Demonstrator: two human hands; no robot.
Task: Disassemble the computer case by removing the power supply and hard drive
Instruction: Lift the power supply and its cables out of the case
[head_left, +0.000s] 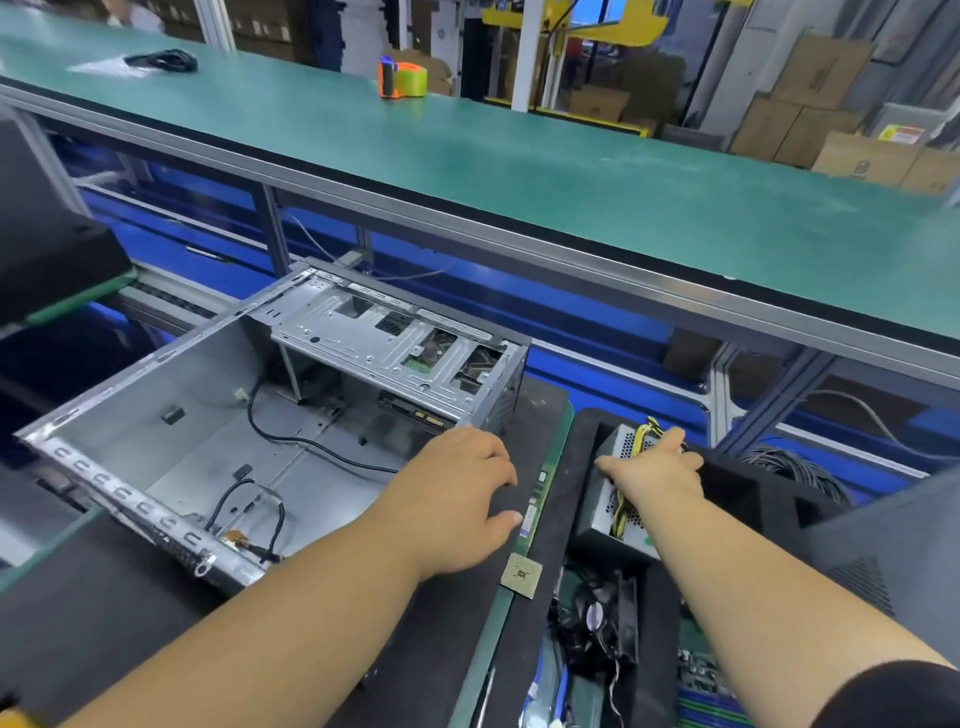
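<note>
An open grey computer case (171, 415) lies on its side on a black mat at centre left. Its drive cage (395, 343) still holds a hard drive (413, 413), whose connector edge shows below the cage. Loose black cables (311, 441) trail across the case floor. My left hand (462, 483) rests flat on the mat at the case's near right corner, fingers spread, holding nothing. To the right, the grey power supply (618, 499) sits in a black foam tray (753, 488). My right hand (657, 467) lies on top of it, fingers closed over its yellow and black wires.
A CPU chip (521, 575) lies on the mat's edge near my left wrist. A fan (597, 618) and circuit boards fill the bin at bottom right. A green conveyor bench (519, 166) runs behind, with a tape dispenser (402, 78) on it. A dark panel (893, 545) stands at right.
</note>
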